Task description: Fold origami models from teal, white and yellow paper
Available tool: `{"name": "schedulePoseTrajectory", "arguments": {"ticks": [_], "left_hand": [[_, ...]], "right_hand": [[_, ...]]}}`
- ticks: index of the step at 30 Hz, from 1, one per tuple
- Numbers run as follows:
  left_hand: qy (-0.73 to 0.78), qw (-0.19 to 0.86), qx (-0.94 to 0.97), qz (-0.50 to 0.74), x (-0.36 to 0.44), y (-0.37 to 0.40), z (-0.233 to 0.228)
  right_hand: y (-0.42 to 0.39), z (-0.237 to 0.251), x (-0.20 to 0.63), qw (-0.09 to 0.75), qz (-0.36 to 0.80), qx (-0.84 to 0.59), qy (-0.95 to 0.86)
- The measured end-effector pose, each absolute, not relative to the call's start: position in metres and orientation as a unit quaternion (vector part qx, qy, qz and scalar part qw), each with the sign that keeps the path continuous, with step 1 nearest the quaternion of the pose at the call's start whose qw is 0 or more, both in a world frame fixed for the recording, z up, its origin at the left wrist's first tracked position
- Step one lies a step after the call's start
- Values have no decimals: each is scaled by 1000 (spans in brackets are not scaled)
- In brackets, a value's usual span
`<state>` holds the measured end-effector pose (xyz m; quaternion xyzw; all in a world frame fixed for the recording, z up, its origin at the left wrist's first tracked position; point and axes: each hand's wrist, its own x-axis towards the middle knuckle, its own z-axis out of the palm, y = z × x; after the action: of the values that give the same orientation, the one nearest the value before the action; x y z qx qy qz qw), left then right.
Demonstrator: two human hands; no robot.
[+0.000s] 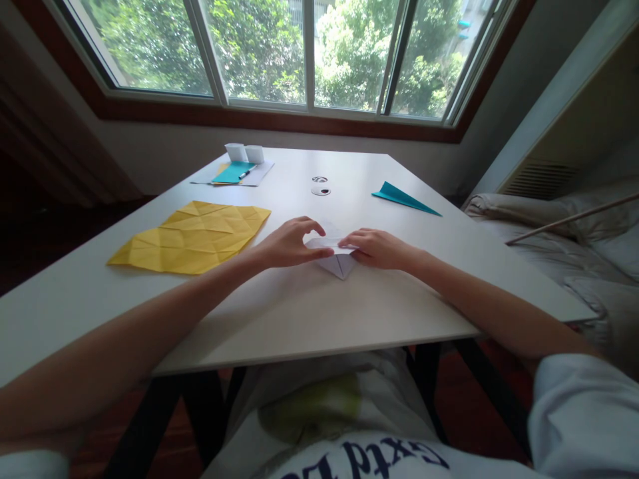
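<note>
A small piece of folded white paper (340, 265) lies on the table in front of me, one pointed corner toward me and a straight folded band across its far side. My left hand (294, 243) holds the left end of that band, thumb on the near side and index finger curved above it. From the other side, my right hand (377, 249) rests on the right end, its fingers pressed on the paper. The fingers partly cover both ends of the band.
On the white table (279, 326), a creased yellow sheet (194, 236) lies left and a teal paper plane (404, 197) right. Toward the back are two round black-and-white pieces (320, 190), teal paper (233, 173), a pen (247, 171) and small white boxes (254, 154).
</note>
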<state>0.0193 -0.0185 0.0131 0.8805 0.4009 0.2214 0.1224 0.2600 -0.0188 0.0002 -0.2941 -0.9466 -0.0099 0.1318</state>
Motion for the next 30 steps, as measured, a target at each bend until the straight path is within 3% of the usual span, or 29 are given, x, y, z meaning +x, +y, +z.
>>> {"name": "schedulePoseTrajectory", "arguments": {"ticks": [6, 22, 30], "left_hand": [[394, 91, 901, 157, 24, -20, 8], [414, 27, 893, 176, 32, -20, 2], [480, 85, 844, 222, 31, -16, 1]], "right_hand": [[-21, 3, 257, 127, -43, -359, -924], [-12, -3, 258, 147, -16, -358, -922], [-14, -1, 256, 159, 7, -410, -898]]}}
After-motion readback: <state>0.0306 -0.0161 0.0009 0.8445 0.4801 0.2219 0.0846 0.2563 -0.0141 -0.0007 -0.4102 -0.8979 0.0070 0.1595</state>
